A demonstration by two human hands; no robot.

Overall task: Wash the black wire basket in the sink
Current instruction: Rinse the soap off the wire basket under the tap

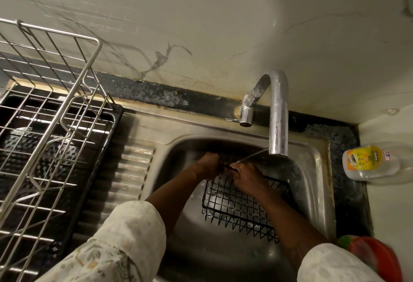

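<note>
The black wire basket (237, 208) sits tilted inside the steel sink (312, 183), below the curved tap (278, 114). My left hand (209, 165) grips the basket's far rim with curled fingers. Right beside it, my right hand (247, 177) is curled over the same rim, and part of the basket is hidden under it. A thin jet of water runs from the tap's mouth toward my right hand.
A steel dish rack (51, 107) on a black tray fills the left side over the ribbed drainboard (131, 170). A clear bottle with a yellow label (368, 163) lies on the right counter. A red and green object (371, 255) sits at the lower right.
</note>
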